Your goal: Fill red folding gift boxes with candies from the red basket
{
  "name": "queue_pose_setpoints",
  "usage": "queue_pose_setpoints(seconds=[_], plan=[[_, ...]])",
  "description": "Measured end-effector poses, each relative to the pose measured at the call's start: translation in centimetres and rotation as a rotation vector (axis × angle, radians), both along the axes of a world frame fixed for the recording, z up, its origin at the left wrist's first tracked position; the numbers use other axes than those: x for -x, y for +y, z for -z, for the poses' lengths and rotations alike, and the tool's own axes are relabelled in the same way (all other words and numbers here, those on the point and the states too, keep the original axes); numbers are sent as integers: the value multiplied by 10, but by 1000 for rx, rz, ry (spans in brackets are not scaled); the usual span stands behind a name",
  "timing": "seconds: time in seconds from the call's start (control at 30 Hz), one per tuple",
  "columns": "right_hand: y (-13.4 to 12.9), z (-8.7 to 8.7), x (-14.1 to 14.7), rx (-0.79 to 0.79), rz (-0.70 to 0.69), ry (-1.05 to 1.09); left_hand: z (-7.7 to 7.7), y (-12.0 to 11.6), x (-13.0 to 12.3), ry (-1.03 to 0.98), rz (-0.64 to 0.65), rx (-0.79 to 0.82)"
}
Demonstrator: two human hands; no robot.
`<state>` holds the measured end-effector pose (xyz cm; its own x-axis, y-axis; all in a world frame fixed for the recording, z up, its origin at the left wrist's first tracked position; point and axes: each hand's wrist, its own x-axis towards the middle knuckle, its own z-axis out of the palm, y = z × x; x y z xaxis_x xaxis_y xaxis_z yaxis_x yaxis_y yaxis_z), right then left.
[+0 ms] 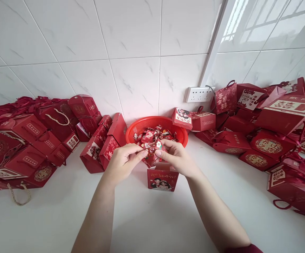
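Observation:
Between my two hands is a shiny red candy packet with white flower prints, held just above an open red gift box. My left hand pinches the packet's left side between thumb and fingers. On its right side, my right hand grips it with the thumb in front. The box stands upright on the white table, with a cartoon couple and gold writing on its front. Right behind the hands sits a red plastic basket filled with small red wrapped candies. The packet partly hides the box's opening.
Stacked red gift boxes with rope handles fill the left side. Two tall red boxes stand left of the basket. More boxes pile up on the right. A white power strip rests against the tiled wall.

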<state>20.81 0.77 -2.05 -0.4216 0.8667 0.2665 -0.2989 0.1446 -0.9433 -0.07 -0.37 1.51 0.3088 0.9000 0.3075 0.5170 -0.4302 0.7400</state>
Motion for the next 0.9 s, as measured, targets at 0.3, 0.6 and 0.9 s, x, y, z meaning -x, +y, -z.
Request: queue_pose_setpoints(seconds=[0.3,0.6,0.9], plan=[[0,-1,5,-39,93,-11,12,3,-13,-192,61,209],[-3,-12,-15,-112,71,-107,15,8,-13,-61,109,-36],[-21,-24,-60,-306,367,-220,28,18,-15,404,294,-81]])
